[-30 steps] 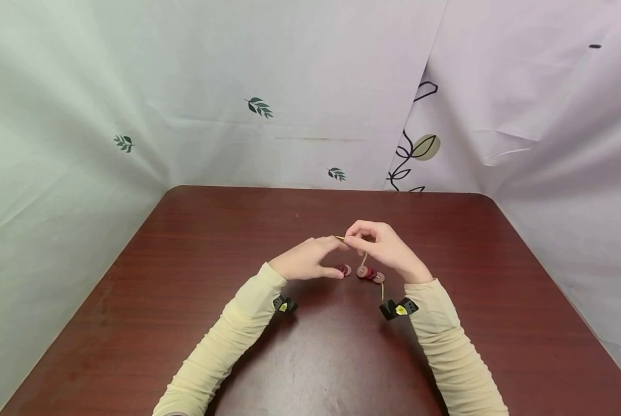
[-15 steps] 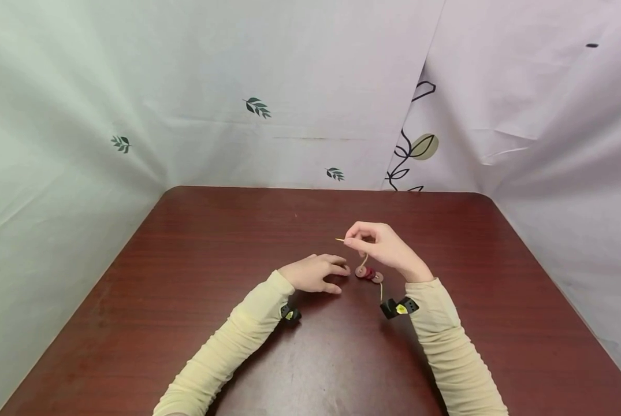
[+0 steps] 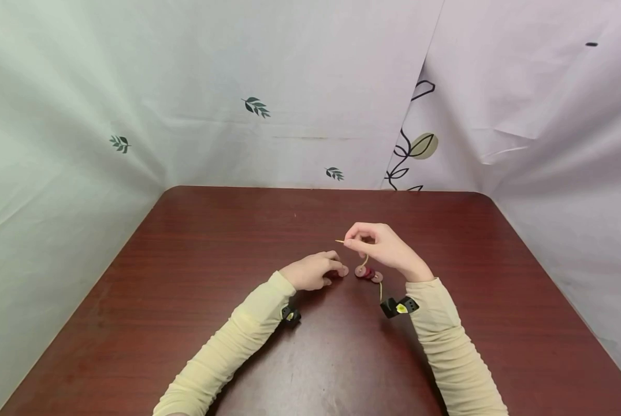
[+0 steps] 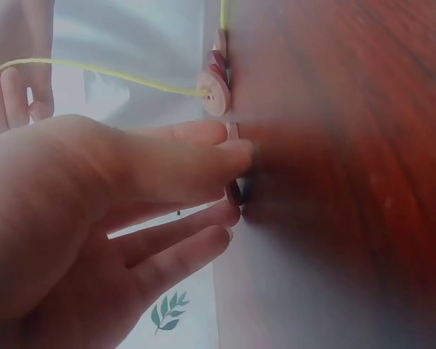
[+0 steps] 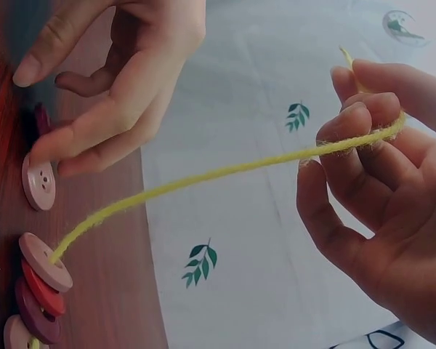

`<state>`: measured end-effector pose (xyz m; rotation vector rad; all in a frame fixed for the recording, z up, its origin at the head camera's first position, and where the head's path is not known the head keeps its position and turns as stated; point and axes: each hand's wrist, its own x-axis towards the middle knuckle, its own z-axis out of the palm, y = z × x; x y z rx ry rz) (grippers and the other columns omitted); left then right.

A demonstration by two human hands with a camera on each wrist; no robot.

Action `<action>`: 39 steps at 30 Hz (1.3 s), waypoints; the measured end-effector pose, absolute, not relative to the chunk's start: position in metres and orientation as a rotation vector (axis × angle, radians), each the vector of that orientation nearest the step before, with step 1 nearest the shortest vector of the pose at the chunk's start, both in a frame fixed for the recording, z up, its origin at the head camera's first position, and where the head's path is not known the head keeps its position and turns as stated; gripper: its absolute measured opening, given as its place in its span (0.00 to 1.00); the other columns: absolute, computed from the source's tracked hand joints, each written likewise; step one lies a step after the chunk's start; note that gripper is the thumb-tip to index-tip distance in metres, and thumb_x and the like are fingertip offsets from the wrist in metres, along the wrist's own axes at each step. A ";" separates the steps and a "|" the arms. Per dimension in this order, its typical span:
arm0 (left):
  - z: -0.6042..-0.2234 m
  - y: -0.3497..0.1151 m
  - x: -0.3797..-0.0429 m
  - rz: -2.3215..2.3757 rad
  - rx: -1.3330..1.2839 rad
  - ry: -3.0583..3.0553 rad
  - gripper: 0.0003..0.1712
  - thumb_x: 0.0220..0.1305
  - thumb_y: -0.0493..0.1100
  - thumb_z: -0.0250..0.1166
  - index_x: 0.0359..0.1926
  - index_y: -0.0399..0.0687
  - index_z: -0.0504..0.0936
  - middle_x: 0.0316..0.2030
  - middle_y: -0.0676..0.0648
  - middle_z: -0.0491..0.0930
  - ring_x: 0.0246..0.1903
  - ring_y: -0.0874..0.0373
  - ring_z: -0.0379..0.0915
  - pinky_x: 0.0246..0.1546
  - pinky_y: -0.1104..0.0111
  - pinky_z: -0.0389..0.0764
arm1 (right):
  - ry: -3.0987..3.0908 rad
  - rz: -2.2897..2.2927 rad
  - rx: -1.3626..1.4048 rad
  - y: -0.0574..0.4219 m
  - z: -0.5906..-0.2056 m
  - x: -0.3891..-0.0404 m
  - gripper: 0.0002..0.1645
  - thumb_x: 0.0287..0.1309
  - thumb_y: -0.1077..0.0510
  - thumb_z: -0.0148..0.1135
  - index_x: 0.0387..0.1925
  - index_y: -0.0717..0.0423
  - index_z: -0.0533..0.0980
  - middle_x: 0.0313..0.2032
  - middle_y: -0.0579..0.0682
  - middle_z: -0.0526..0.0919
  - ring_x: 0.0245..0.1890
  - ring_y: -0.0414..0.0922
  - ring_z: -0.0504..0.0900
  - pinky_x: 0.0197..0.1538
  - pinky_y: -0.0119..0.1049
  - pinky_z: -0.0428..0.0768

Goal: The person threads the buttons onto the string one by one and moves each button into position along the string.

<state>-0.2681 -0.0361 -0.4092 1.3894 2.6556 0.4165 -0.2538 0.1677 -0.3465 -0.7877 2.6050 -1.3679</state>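
Note:
My right hand (image 3: 388, 248) pinches the end of a yellow string (image 5: 225, 171) between thumb and index finger, with a short tip sticking out. The string passes over the other fingers and down through a row of strung buttons (image 3: 369, 273) on the table; pink, red and maroon ones show in the right wrist view. My left hand (image 3: 310, 273) is low over the table, its index fingertip on a loose pink button (image 5: 40, 187) and its thumb held apart. A dark maroon button (image 5: 42, 120) lies just beyond it, partly hidden under the left hand.
The reddish-brown table (image 3: 211, 231) has a white cloth (image 3: 300, 86) with leaf prints hanging behind it. A black wrist camera (image 3: 397, 308) sits by the right sleeve, another wrist camera (image 3: 290, 315) by the left.
My left hand has left the string's tip by the right hand, come down toward me, and reached the loose pink button. The right hand stays nearly still with the string.

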 end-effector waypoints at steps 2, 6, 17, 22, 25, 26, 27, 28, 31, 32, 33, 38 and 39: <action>-0.410 -0.036 -0.269 0.418 1.382 2.679 0.17 0.56 0.28 0.65 0.46 0.45 0.83 0.42 0.47 0.77 0.44 0.55 0.75 0.49 0.67 0.77 | 2.609 -1.369 -0.793 0.168 -0.347 -0.254 0.09 0.63 0.55 0.62 0.36 0.57 0.78 0.21 0.60 0.77 0.20 0.43 0.76 0.31 0.33 0.78; -0.410 -0.037 -0.270 0.422 1.367 2.701 0.12 0.57 0.27 0.64 0.39 0.45 0.82 0.36 0.47 0.74 0.37 0.56 0.73 0.41 0.69 0.76 | 2.610 -1.369 -0.796 0.168 -0.347 -0.254 0.09 0.62 0.55 0.62 0.37 0.59 0.78 0.20 0.58 0.77 0.21 0.42 0.76 0.30 0.34 0.78; -0.410 -0.040 -0.274 0.496 1.373 2.709 0.10 0.53 0.25 0.63 0.33 0.43 0.80 0.32 0.48 0.79 0.34 0.56 0.75 0.39 0.70 0.76 | 2.612 -1.368 -0.794 0.169 -0.348 -0.255 0.07 0.62 0.55 0.63 0.35 0.55 0.79 0.20 0.56 0.76 0.22 0.51 0.77 0.31 0.41 0.79; -0.406 -0.042 -0.276 0.566 1.309 2.716 0.11 0.52 0.26 0.65 0.36 0.42 0.81 0.35 0.47 0.80 0.36 0.56 0.76 0.41 0.69 0.76 | 2.612 -1.376 -0.790 0.171 -0.349 -0.255 0.07 0.62 0.55 0.63 0.36 0.55 0.79 0.21 0.55 0.77 0.24 0.52 0.77 0.30 0.38 0.79; -0.400 -0.045 -0.277 0.648 1.298 2.734 0.11 0.53 0.27 0.66 0.37 0.42 0.80 0.36 0.47 0.80 0.36 0.56 0.76 0.41 0.69 0.77 | 2.619 -1.377 -0.791 0.172 -0.348 -0.256 0.06 0.62 0.56 0.63 0.36 0.55 0.79 0.20 0.51 0.76 0.24 0.50 0.76 0.31 0.39 0.79; -0.397 -0.046 -0.277 0.675 1.301 2.743 0.11 0.53 0.27 0.66 0.37 0.42 0.80 0.36 0.47 0.80 0.36 0.56 0.76 0.40 0.70 0.77 | 2.622 -1.375 -0.790 0.172 -0.348 -0.256 0.06 0.62 0.56 0.62 0.36 0.55 0.79 0.20 0.49 0.76 0.24 0.49 0.76 0.31 0.39 0.79; -0.394 -0.047 -0.277 0.700 1.297 2.754 0.10 0.54 0.28 0.67 0.37 0.43 0.80 0.36 0.47 0.80 0.35 0.57 0.76 0.40 0.71 0.77 | 2.623 -1.374 -0.789 0.172 -0.348 -0.256 0.05 0.62 0.57 0.62 0.36 0.55 0.79 0.20 0.48 0.75 0.24 0.49 0.76 0.31 0.39 0.79; -0.392 -0.048 -0.277 0.731 1.291 2.763 0.10 0.54 0.29 0.68 0.37 0.42 0.80 0.36 0.47 0.80 0.35 0.58 0.77 0.39 0.72 0.78 | 2.621 -1.374 -0.790 0.172 -0.348 -0.256 0.05 0.62 0.57 0.62 0.36 0.55 0.79 0.20 0.47 0.75 0.24 0.49 0.76 0.31 0.39 0.79; -0.383 -0.051 -0.276 0.839 1.262 2.781 0.10 0.54 0.33 0.71 0.38 0.42 0.80 0.35 0.47 0.81 0.32 0.59 0.77 0.36 0.74 0.78 | 2.610 -1.375 -0.787 0.172 -0.347 -0.255 0.07 0.62 0.57 0.62 0.37 0.57 0.79 0.20 0.51 0.76 0.24 0.50 0.76 0.30 0.35 0.79; -0.380 -0.052 -0.276 0.871 1.253 2.787 0.11 0.54 0.34 0.71 0.38 0.42 0.80 0.34 0.47 0.81 0.31 0.59 0.77 0.36 0.74 0.78 | 2.609 -1.372 -0.788 0.171 -0.347 -0.255 0.07 0.62 0.57 0.62 0.37 0.58 0.79 0.20 0.53 0.76 0.23 0.50 0.76 0.29 0.33 0.78; -0.378 -0.053 -0.275 0.897 1.243 2.795 0.12 0.54 0.35 0.72 0.39 0.42 0.80 0.34 0.47 0.81 0.31 0.60 0.77 0.35 0.74 0.78 | 2.608 -1.369 -0.788 0.171 -0.347 -0.255 0.07 0.62 0.57 0.62 0.37 0.58 0.79 0.21 0.56 0.76 0.23 0.49 0.76 0.29 0.33 0.78; -0.368 -0.057 -0.275 0.947 1.251 2.837 0.12 0.54 0.39 0.73 0.39 0.43 0.80 0.33 0.49 0.81 0.30 0.62 0.76 0.35 0.72 0.79 | 2.609 -1.353 -0.788 0.171 -0.347 -0.254 0.07 0.62 0.56 0.63 0.36 0.56 0.79 0.23 0.64 0.77 0.21 0.41 0.75 0.29 0.36 0.77; -0.366 -0.058 -0.275 0.956 1.253 2.840 0.12 0.54 0.40 0.73 0.39 0.43 0.81 0.32 0.49 0.81 0.30 0.62 0.76 0.35 0.72 0.79 | 2.606 -1.353 -0.788 0.171 -0.347 -0.254 0.06 0.62 0.56 0.63 0.36 0.56 0.79 0.23 0.65 0.76 0.21 0.41 0.74 0.29 0.36 0.78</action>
